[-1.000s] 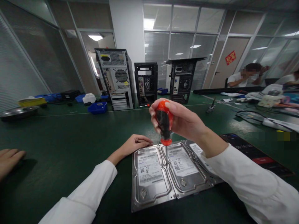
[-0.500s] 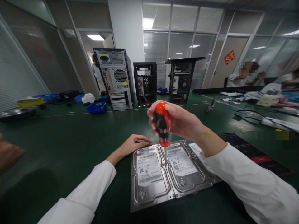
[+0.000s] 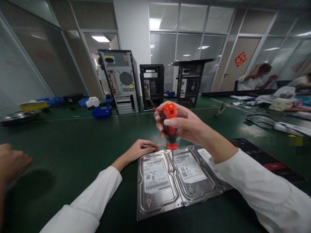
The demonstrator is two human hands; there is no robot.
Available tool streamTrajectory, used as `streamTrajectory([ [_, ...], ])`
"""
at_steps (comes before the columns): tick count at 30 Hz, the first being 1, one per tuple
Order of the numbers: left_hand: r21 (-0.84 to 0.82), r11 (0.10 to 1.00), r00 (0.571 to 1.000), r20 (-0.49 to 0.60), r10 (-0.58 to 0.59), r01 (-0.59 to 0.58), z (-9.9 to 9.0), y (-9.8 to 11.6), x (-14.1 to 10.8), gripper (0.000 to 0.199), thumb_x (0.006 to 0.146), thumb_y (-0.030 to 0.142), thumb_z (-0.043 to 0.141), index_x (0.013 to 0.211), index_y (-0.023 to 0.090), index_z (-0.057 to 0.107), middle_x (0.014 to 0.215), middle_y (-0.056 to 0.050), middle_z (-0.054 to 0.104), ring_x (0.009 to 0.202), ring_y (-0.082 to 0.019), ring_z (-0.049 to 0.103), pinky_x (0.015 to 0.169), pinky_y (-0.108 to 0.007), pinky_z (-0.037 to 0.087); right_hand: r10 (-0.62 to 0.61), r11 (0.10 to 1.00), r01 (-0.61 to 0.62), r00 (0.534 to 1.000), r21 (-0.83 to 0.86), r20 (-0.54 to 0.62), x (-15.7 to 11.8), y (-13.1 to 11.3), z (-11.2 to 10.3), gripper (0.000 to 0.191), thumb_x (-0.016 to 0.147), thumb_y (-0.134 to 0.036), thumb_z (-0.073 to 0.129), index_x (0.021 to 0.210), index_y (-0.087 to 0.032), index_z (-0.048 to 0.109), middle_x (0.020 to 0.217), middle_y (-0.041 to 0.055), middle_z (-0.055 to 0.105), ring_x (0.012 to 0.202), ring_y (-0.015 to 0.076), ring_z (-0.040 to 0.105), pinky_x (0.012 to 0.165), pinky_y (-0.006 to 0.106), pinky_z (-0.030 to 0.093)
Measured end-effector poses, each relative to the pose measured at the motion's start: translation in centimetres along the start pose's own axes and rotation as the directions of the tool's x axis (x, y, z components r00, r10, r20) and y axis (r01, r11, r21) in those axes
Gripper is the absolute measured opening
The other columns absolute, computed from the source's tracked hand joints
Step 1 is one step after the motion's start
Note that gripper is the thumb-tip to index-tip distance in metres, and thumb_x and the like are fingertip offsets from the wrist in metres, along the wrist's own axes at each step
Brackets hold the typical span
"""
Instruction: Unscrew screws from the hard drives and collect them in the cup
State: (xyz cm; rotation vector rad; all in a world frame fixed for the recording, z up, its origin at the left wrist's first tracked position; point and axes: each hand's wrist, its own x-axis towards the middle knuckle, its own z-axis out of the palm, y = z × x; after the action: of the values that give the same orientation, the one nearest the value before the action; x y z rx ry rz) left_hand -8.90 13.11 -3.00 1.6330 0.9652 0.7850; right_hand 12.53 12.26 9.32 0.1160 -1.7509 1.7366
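My right hand [image 3: 187, 119] is wrapped round the red and black handle of a screwdriver [image 3: 171, 129]. The tool stands upright, its shaft pointing down at the edge between two hard drives. One is the left hard drive [image 3: 159, 194], the other the middle hard drive [image 3: 201, 187]; both lie label up, side by side. A third hard drive [image 3: 205, 154] sits partly hidden behind my right forearm. My left hand [image 3: 141, 149] rests with fingers stretched out at the far edge of the left drive, holding nothing.
Three computer cases, a left one [image 3: 126, 81], a middle one [image 3: 153, 85] and a right one [image 3: 190, 84], stand at the back. Another person's hand [image 3: 14, 161] is at the left edge. A phone [image 3: 264, 158] lies right, a blue bin [image 3: 101, 112] behind left.
My right hand has turned its grip on the screwdriver, the thumb now lying across the handle. The other person's hand at the left has come further into view. My left hand stays put.
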Motion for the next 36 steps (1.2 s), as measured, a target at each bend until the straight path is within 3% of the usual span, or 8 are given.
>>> streamTrajectory([
  [5, 0.000, 1.000, 1.000, 0.002, -0.015, 0.015, 0.06, 0.19, -0.12, 0.040, 0.077, 0.037, 0.067, 0.103, 0.007, 0.064, 0.100, -0.014, 0.065, 0.094, -0.020, 0.064, 0.080, -0.023, 0.049, -0.056, 0.998, 0.056, 0.997, 0.013, 0.057, -0.03, -0.10, 0.25, 0.024, 0.081, -0.016, 0.065, 0.087, -0.020, 0.042, 0.073, -0.0050, 0.055, 0.048, 0.0039, 0.051, 0.043, 0.013, 0.039],
  [10, 0.002, 1.000, 1.000, 0.001, -0.007, 0.007, -0.03, -0.08, -0.05, 0.040, 0.077, 0.037, 0.067, 0.104, 0.008, 0.065, 0.101, -0.013, 0.065, 0.094, -0.019, 0.064, 0.080, -0.021, 0.049, 0.028, 0.997, -0.030, 0.999, 0.068, 0.020, -0.16, -0.61, 0.58, 0.042, 0.087, -0.055, 0.044, 0.101, -0.017, 0.054, 0.079, 0.0005, 0.050, 0.061, 0.0096, 0.052, 0.059, 0.024, 0.047],
  [15, 0.006, 1.000, 1.000, -0.009, 0.008, -0.008, -0.08, -0.12, 0.05, 0.037, 0.077, 0.035, 0.068, 0.102, 0.007, 0.065, 0.098, -0.012, 0.066, 0.089, -0.016, 0.064, 0.077, -0.018, 0.049, 0.044, 0.999, -0.044, 0.999, -0.016, 0.020, -0.09, -0.35, 0.34, 0.025, 0.091, -0.039, 0.049, 0.102, -0.017, 0.054, 0.090, 0.0029, 0.056, 0.074, 0.0107, 0.059, 0.069, 0.024, 0.050],
  [17, 0.011, 1.000, 1.000, 0.003, 0.003, -0.003, -0.04, -0.02, 0.02, 0.039, 0.078, 0.036, 0.067, 0.103, 0.007, 0.065, 0.100, -0.012, 0.066, 0.093, -0.017, 0.064, 0.080, -0.020, 0.049, -0.025, 0.999, 0.027, 0.999, -0.024, 0.047, -0.02, -0.14, 0.27, 0.020, 0.086, -0.033, 0.059, 0.097, -0.018, 0.050, 0.092, 0.0022, 0.059, 0.069, 0.0099, 0.061, 0.062, 0.023, 0.050],
  [20, 0.010, 1.000, 1.000, 0.005, -0.009, 0.009, 0.02, 0.10, -0.05, 0.039, 0.078, 0.037, 0.066, 0.103, 0.006, 0.064, 0.101, -0.013, 0.065, 0.094, -0.019, 0.064, 0.082, -0.023, 0.049, -0.060, 0.998, 0.060, 0.998, -0.012, 0.023, 0.02, -0.08, 0.40, 0.026, 0.082, -0.021, 0.065, 0.091, -0.022, 0.040, 0.070, -0.0057, 0.056, 0.048, 0.0052, 0.051, 0.046, 0.016, 0.041],
  [25, 0.005, 1.000, 1.000, 0.006, -0.007, 0.007, 0.06, -0.06, 0.03, 0.039, 0.078, 0.037, 0.067, 0.103, 0.007, 0.064, 0.100, -0.013, 0.065, 0.093, -0.019, 0.064, 0.080, -0.022, 0.049, -0.003, 0.999, 0.004, 0.999, 0.041, -0.036, 0.09, -0.38, 0.39, 0.033, 0.087, -0.048, 0.049, 0.101, -0.018, 0.050, 0.075, -0.0009, 0.053, 0.059, 0.0093, 0.053, 0.055, 0.022, 0.046],
  [29, 0.007, 1.000, 1.000, 0.007, 0.002, -0.002, -0.05, -0.16, 0.11, 0.038, 0.078, 0.036, 0.066, 0.103, 0.007, 0.064, 0.101, -0.013, 0.065, 0.094, -0.019, 0.063, 0.081, -0.021, 0.049, 0.016, 0.999, -0.013, 0.997, 0.044, -0.069, 0.17, -0.20, 0.05, 0.026, 0.085, -0.037, 0.056, 0.100, -0.016, 0.056, 0.088, 0.0016, 0.053, 0.072, 0.0109, 0.056, 0.062, 0.024, 0.050],
  [36, 0.013, 1.000, 1.000, 0.013, -0.013, 0.012, -0.02, 0.27, -0.21, 0.040, 0.079, 0.036, 0.065, 0.104, 0.005, 0.063, 0.101, -0.014, 0.065, 0.093, -0.019, 0.064, 0.079, -0.021, 0.049, -0.083, 0.996, 0.083, 0.996, 0.044, -0.011, 0.11, -0.20, 0.01, 0.023, 0.082, -0.023, 0.063, 0.086, -0.020, 0.040, 0.061, -0.0077, 0.050, 0.042, 0.0037, 0.045, 0.043, 0.015, 0.036],
])
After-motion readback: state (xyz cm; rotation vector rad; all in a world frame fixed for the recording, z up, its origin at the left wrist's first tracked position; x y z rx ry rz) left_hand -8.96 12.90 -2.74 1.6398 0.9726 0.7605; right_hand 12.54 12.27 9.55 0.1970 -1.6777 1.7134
